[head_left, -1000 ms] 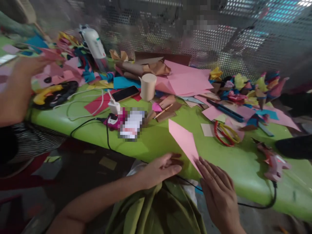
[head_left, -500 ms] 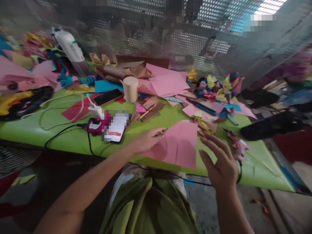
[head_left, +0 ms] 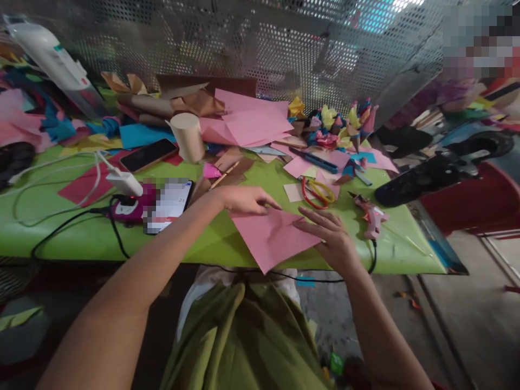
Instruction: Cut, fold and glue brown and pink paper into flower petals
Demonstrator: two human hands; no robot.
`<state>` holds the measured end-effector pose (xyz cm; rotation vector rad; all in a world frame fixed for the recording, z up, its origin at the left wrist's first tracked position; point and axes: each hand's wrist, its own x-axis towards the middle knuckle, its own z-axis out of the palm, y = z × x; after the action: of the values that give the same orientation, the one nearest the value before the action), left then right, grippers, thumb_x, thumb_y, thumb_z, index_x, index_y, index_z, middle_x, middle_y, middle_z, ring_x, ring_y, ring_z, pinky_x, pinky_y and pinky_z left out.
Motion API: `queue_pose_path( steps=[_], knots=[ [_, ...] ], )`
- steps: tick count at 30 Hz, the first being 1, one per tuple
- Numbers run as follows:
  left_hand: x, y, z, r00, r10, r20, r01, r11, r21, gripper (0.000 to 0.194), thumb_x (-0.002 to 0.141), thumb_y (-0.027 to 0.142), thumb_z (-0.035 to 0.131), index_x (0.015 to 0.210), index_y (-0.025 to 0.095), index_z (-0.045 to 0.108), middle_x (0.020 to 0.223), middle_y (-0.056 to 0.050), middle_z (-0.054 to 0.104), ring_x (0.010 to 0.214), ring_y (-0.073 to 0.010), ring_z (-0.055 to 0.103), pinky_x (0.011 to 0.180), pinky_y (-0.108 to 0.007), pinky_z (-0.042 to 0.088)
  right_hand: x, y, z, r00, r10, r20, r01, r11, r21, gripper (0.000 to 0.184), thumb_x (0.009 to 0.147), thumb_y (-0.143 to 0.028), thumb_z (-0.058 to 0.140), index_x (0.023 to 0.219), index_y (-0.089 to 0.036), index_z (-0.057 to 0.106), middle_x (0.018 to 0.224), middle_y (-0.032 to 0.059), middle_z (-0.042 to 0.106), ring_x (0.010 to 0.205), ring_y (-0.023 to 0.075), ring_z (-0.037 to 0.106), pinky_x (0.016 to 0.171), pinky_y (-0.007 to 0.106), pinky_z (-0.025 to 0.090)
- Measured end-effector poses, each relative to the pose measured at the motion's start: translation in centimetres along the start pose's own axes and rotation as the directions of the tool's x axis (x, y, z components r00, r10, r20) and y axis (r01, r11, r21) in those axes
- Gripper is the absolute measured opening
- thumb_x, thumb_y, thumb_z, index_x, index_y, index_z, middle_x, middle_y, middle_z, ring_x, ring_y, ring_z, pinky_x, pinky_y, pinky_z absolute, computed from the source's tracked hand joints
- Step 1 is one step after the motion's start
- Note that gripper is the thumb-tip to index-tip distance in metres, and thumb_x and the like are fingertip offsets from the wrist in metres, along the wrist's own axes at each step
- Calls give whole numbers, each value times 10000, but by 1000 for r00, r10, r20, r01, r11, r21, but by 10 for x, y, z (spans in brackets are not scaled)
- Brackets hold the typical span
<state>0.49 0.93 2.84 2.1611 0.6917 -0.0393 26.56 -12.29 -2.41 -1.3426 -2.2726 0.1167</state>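
A square sheet of pink paper [head_left: 270,241] lies turned on the green table in front of me, one corner pointing at my body over the near edge. My left hand [head_left: 247,200] grips its far left part, fingers bent and the tips partly hidden. Flat on the right corner rests my right hand [head_left: 335,238], its fingers stretched out and slightly apart. Just beyond the right hand are scissors [head_left: 317,192] with red and yellow handles. A pink glue gun [head_left: 374,219] lies further right, its black cord running off the near edge.
Left of my arm are a phone with a lit screen [head_left: 169,206], a purple power strip [head_left: 132,208] and a dark phone [head_left: 149,155]. A cream paper cup [head_left: 187,138], pink sheets [head_left: 254,122] and paper flowers [head_left: 329,122] stand behind. A black bottle [head_left: 422,179] lies at right.
The pink paper has turned so a corner points toward me. My right hand has moved from beside the sheet onto it. The view has shifted right.
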Motion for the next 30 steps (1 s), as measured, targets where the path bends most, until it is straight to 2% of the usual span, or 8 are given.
queue_pose_path(
  steps=[3,6,8,12,17,21,25,30],
  knots=[
    [4,6,11,974,-24,-227,90,954,287,467,847,113,596,1282,249,695,1242,-75,734,1140,-266,644,972,-363,445,-2,-4,5,1000,4,1,-4,999,44,512,809,-44,492,1144,-315,769,1342,11,700,1172,265,632,990,491,503],
    [-6,5,31,925,99,-366,69,906,418,470,862,55,563,1283,229,679,1377,-89,648,1281,-259,561,1089,-417,379,-4,-9,12,1000,4,23,-6,997,79,418,851,-87,519,1106,-300,774,1268,20,742,1145,259,650,982,479,498],
    [-20,-2,45,918,149,-367,13,915,404,426,893,66,552,1268,224,677,1389,-71,640,1295,-226,556,1128,-409,356,-6,-10,16,999,8,43,-13,993,118,385,880,-109,522,1115,-291,767,1225,22,761,1123,250,665,971,463,499],
    [-52,-19,64,943,79,-324,6,967,254,280,1003,295,529,1212,240,706,1360,-60,674,1262,-222,599,1100,-411,396,-11,-10,19,997,59,56,-70,975,209,344,906,-130,522,1105,-275,761,1184,35,775,1076,241,694,947,449,508],
    [-77,-23,73,956,63,-288,-26,991,131,389,1024,458,486,1310,257,657,1468,-72,595,1380,-225,525,1218,-474,266,-11,-9,19,989,134,55,-144,951,275,286,914,-151,537,1060,-261,757,1104,47,790,1013,249,701,889,438,534],
    [-86,-18,78,942,83,-325,-39,990,138,553,913,561,637,1360,235,624,1518,-106,538,1443,-276,444,1229,-494,269,-6,-11,19,980,192,61,-201,938,283,220,953,-217,540,982,-257,755,1010,47,794,925,237,704,818,402,538],
    [-84,-18,90,889,42,-456,12,993,116,393,896,438,707,1230,230,691,1417,-102,625,1372,-279,517,1186,-508,360,-1,-12,19,965,250,81,-263,914,309,199,971,-301,554,931,-251,743,924,50,780,870,238,691,785,384,530],
    [-70,-16,106,776,-9,-631,75,994,79,99,929,164,635,1008,186,690,1230,-91,709,1233,-249,594,1070,-469,477,1,-13,24,957,290,18,-282,914,293,181,966,-331,574,909,-242,721,830,42,735,785,223,659,698,340,501]
  ],
)
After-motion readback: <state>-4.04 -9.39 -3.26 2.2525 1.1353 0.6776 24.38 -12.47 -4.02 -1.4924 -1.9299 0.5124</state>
